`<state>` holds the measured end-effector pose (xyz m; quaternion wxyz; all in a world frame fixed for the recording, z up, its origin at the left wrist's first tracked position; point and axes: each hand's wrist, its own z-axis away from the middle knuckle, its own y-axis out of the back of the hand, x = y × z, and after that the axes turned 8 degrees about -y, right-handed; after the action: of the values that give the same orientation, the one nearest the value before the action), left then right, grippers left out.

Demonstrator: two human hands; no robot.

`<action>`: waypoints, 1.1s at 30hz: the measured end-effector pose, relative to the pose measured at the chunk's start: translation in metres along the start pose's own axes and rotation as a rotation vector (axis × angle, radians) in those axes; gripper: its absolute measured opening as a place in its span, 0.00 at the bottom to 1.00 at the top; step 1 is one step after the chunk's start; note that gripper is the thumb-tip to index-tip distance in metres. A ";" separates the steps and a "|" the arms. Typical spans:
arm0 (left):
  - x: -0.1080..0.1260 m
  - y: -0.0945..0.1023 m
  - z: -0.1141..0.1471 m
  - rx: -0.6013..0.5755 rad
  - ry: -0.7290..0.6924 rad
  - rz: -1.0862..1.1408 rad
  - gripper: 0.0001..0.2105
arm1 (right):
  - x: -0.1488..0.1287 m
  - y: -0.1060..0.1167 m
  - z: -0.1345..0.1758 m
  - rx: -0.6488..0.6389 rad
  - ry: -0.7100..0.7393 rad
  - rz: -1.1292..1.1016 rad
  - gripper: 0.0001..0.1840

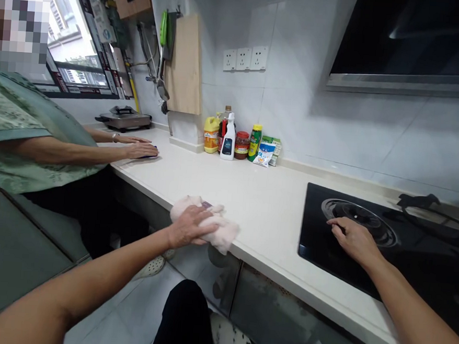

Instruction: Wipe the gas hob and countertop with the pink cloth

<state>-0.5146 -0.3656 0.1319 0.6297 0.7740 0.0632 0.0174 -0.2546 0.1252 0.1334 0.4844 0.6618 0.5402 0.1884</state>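
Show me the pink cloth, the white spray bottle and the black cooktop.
Pink cloth (pixel 224 233), head view: its bunched right part.
White spray bottle (pixel 227 146), head view: its front label.
Black cooktop (pixel 314 227), head view: bare glass near its left edge.

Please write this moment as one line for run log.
left hand: on crumpled pale-pink cloth; right hand: over black glass cooktop, contact unclear; cloth: at front edge of white countertop

A cloth (pixel 225 235) is placed left of the cooktop (pixel 314 220); bottles (pixel 228 143) are grouped to the cooktop's rear left; a range hood (pixel 419 46) is mounted above the cooktop.
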 end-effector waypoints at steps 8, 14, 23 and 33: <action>-0.060 0.027 0.044 -0.083 0.325 -0.120 0.31 | -0.005 0.002 0.000 0.012 0.022 -0.016 0.17; -0.045 0.010 0.039 0.125 0.239 -0.321 0.27 | -0.016 0.007 -0.002 0.032 0.012 -0.057 0.17; 0.048 -0.009 -0.026 0.225 -0.085 -0.342 0.27 | -0.013 0.005 -0.003 0.033 0.009 -0.098 0.17; 0.134 -0.025 -0.083 0.371 -0.327 -0.176 0.31 | 0.012 -0.005 0.000 -0.024 -0.010 -0.103 0.18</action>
<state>-0.3921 -0.2642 0.1172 0.4778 0.8604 0.0296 -0.1745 -0.2529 0.1358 0.1263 0.5042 0.6281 0.5688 0.1664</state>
